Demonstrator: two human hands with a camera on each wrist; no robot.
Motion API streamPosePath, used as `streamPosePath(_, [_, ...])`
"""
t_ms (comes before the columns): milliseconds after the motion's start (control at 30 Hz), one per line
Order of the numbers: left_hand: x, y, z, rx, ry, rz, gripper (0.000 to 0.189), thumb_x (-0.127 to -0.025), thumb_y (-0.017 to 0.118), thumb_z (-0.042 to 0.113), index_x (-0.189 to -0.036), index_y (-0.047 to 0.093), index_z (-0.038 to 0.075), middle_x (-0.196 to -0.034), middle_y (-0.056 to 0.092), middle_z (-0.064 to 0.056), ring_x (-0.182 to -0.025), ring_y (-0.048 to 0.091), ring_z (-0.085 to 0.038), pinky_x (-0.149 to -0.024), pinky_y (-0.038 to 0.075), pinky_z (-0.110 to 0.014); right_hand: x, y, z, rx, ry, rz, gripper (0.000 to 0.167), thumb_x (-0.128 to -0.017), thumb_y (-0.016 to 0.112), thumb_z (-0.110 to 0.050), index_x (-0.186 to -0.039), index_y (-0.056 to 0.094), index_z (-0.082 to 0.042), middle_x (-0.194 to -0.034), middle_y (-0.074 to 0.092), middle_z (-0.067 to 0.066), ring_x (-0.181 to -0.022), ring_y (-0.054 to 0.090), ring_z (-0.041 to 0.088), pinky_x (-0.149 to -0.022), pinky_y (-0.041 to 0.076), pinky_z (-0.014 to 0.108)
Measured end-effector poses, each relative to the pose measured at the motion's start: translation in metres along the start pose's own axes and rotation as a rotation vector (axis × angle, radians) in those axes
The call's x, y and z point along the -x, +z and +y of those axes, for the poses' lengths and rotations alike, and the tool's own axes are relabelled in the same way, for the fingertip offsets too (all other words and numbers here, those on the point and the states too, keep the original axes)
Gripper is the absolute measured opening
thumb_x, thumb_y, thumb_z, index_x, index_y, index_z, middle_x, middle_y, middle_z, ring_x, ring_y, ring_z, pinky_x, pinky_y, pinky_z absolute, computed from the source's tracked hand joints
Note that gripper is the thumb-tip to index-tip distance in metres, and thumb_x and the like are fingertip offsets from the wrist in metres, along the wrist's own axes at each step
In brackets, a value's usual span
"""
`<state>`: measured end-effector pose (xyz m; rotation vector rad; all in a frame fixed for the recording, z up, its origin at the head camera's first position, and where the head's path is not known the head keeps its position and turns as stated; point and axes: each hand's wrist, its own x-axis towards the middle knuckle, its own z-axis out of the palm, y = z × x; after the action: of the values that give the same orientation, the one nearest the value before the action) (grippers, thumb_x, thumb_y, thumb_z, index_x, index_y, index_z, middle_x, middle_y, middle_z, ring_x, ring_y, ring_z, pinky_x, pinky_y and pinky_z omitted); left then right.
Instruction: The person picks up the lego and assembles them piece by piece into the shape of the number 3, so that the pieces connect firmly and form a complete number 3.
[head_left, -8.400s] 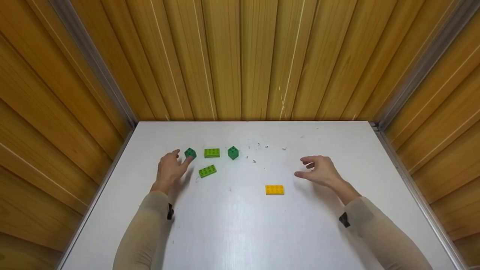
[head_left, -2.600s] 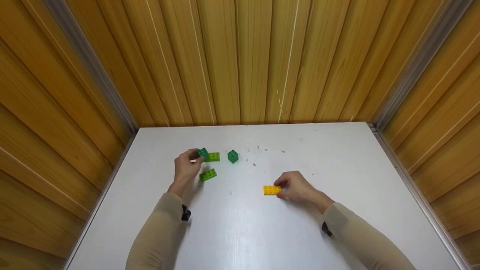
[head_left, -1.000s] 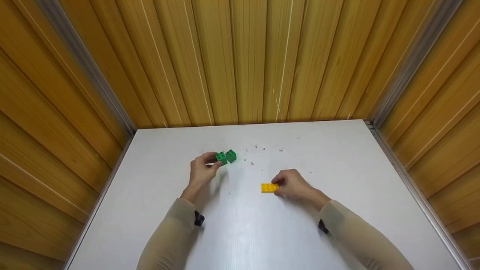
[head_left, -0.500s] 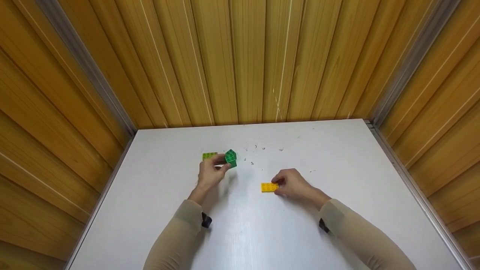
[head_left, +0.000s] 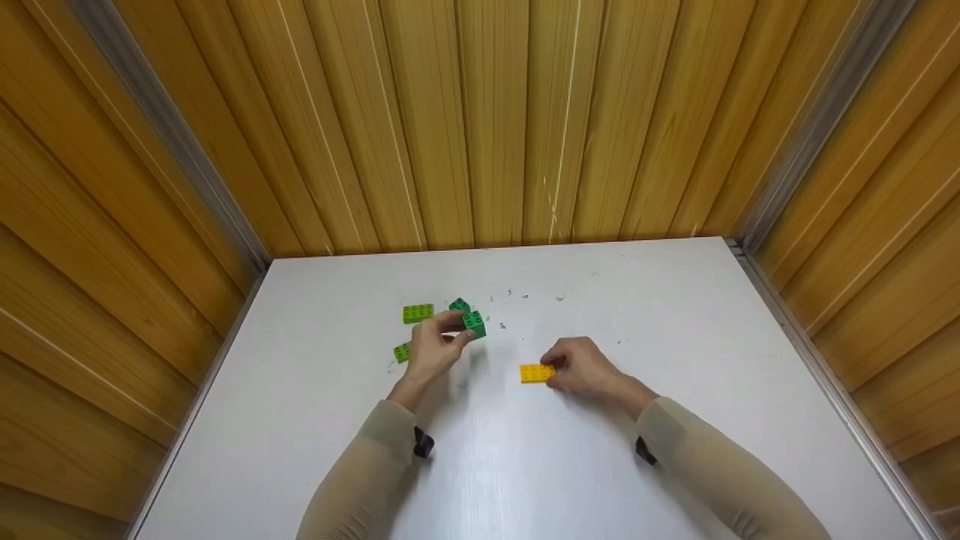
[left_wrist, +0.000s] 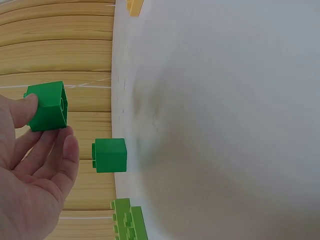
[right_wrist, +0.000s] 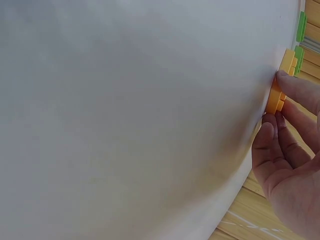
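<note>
Left hand [head_left: 433, 350]: thumb and fingers pinch a green cube [head_left: 474, 325], raised off the white table [head_left: 600, 480].
Right hand [head_left: 589, 367]: pinches the right end of a yellow brick [head_left: 531, 373] on the table.
Second green cube [head_left: 459, 304]: partly hidden behind left hand, head view.
Rear lime brick [head_left: 418, 313]: left of second cube.
Near lime brick [head_left: 402, 352]: partly covered by left hand.
Dark specks [head_left: 503, 325]: scattered on tabletop.
Lettering: too small to tell.

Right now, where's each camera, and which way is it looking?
Head: worn there, facing forward and down at the table; left hand, right hand and sleeves show.
Left wrist: worn there, facing the held green block; left hand shows.
Right wrist: worn there, facing the yellow block; right hand shows.
Head and right wrist share the yellow block.
</note>
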<state>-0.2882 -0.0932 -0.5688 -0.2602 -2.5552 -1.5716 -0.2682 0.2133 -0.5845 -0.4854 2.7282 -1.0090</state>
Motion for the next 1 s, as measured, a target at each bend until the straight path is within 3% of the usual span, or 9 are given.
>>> streamPosePath(533, [0.002,0.016,0.005,0.02,-0.024,-0.048,0.038,-0.102,0.081,0.012,-0.14,0.077,0.007,-0.129,0.083,-0.011,-0.118,0.078,-0.029,-0.102,0.066,-0.046,-0.003,0.005,-0.007,-0.016,0.045,-0.001,0.032,-0.093,0.089,-0.007,-0.125,0.085,-0.009,-0.114,0.079,0.002,-0.104,0.067,0.017,-0.106,0.061,0.047])
streamPosePath(1000, [0.006,0.031,0.011,0.032,-0.022,-0.103,0.038,-0.102,0.081,0.013,-0.14,0.077,0.011,-0.127,0.084,-0.007,-0.116,0.077,-0.024,-0.104,0.066,-0.044,-0.005,0.005,-0.009,-0.01,0.033,0.013,0.032,-0.09,0.088,-0.003,-0.122,0.085,-0.006,-0.11,0.079,0.004,-0.101,0.068,0.018,-0.103,0.062,0.048])
